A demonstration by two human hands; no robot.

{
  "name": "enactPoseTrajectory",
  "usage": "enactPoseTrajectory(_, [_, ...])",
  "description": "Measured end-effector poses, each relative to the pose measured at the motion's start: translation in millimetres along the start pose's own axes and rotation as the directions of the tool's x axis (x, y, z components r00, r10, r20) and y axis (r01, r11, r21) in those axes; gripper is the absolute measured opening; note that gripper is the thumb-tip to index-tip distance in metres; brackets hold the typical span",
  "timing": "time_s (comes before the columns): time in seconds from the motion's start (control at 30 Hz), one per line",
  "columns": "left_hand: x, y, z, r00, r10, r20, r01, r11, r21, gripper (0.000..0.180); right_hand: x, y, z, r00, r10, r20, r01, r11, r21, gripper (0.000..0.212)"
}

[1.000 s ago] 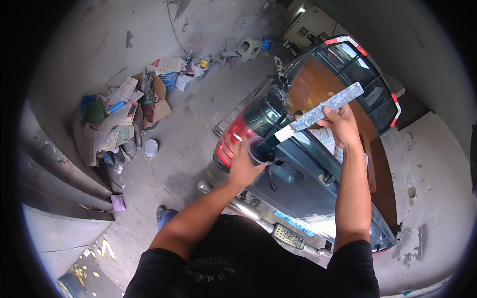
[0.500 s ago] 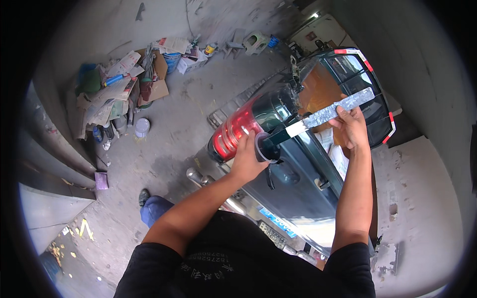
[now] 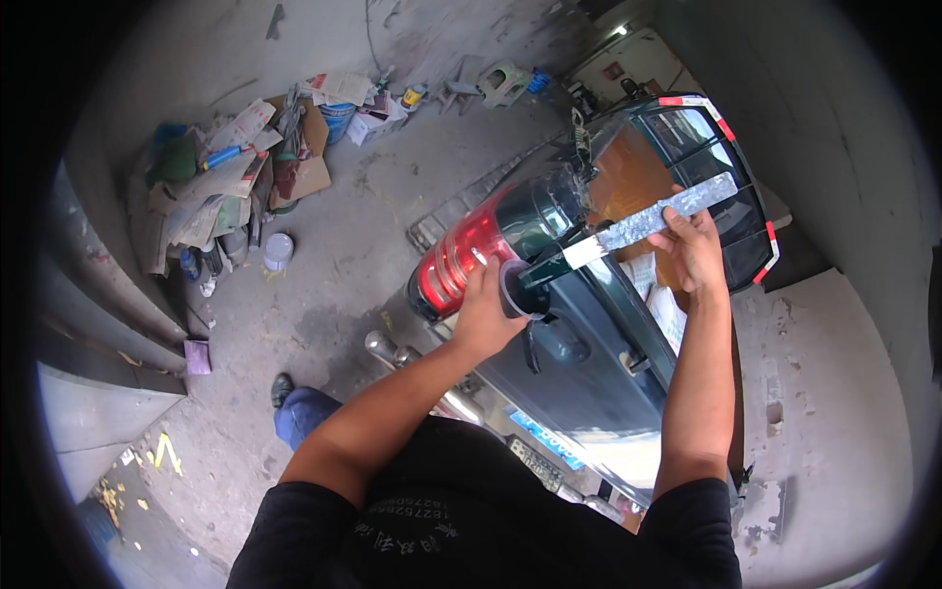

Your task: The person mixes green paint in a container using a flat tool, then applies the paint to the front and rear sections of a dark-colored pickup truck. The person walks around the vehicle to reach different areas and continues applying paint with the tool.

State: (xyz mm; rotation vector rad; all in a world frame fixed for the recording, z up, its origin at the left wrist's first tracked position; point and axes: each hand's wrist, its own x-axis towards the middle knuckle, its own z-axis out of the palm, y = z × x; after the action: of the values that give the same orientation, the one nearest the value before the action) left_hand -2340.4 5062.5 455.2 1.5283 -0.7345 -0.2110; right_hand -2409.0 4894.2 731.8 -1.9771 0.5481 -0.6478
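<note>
My left hand (image 3: 483, 319) is closed around a clear plastic cup (image 3: 506, 288) with dark liquid in it, held tilted near the pickup's red tail light (image 3: 449, 270). In my right hand (image 3: 697, 257), thumb and fingers grip a long flat stirring stick (image 3: 643, 226). Its upper part is mottled grey, followed by a white band, and its lower part is coated dark green. That dark end reaches to the cup; its very tip is hard to make out against the dark contents. Both hands are above the corner of the dark green pickup's tailgate (image 3: 589, 393).
The pickup bed (image 3: 633, 182) holds white bags (image 3: 665, 312). Bumper tubing (image 3: 392, 349) lies below my left arm. Along the far left wall are piled papers and cardboard (image 3: 231, 162), a lidded tub (image 3: 279, 250) and a small stool (image 3: 505, 86). A purple block (image 3: 197, 356) sits on the floor.
</note>
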Motion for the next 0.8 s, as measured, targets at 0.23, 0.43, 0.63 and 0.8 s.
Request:
enactPoseTrajectory(0.23, [-1.6,1.1,-3.0,0.999,-0.036,0.014,0.036,0.999,0.018,0.106,-9.9,3.8,-1.2,1.000,-0.014,-0.023,0.016,0.999,0.052,0.057])
enactPoseTrajectory(0.43, [2.5,-2.1,-5.2,1.000,-0.006,-0.004,0.006,1.000,0.007,0.104,-25.8,7.1,-3.7,0.996,-0.017,-0.088,0.027,0.993,0.113,0.055])
enactPoseTrajectory(0.63, [6.1,0.9,-10.7,0.999,0.019,0.029,-0.019,1.000,0.002,0.103,-45.3,12.6,-6.2,0.990,-0.052,-0.135,0.072,0.986,0.148,0.051])
enactPoseTrajectory(0.8, [2.9,10.3,-18.7,0.998,0.049,0.048,-0.049,0.999,0.006,0.101,-66.5,17.9,16.8,0.995,-0.043,-0.090,0.055,0.990,0.132,0.053])
